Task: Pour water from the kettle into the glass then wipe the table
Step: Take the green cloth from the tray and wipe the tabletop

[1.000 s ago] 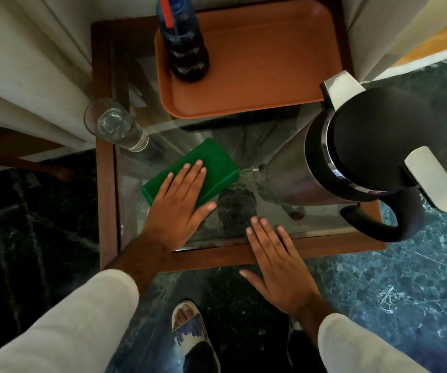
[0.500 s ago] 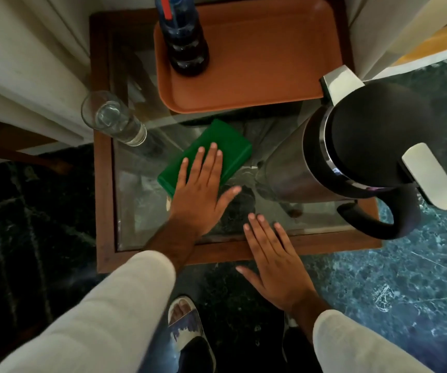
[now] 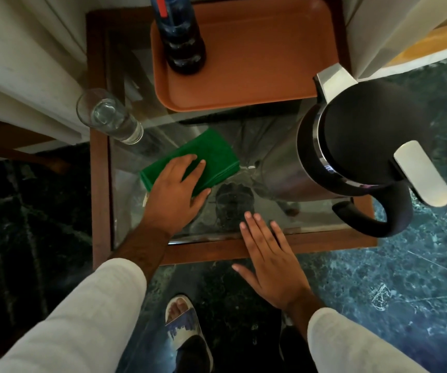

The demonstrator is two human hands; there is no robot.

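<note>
A folded green cloth [image 3: 211, 152] lies on the glass top of a small wood-framed table [image 3: 99, 184]. My left hand [image 3: 175, 189] presses on the cloth's near end, fingers curled over it. My right hand [image 3: 268, 257] rests flat on the table's front edge, fingers spread, holding nothing. A steel kettle [image 3: 357, 146] with a black lid and handle stands on the table's right side. A clear glass [image 3: 109, 117] with water in it stands at the table's left edge.
An orange tray [image 3: 265, 55] at the back of the table carries a dark blue bottle [image 3: 182, 36]. Pale curtains hang behind on the left [image 3: 28, 63] and at the right. The floor is dark green marble [image 3: 405, 278]. My sandalled foot [image 3: 184, 319] shows below.
My left hand pushed the green cloth away and to the right, then drew it back towards the left, the fingers curling over it. My right hand has stayed on the front edge.
</note>
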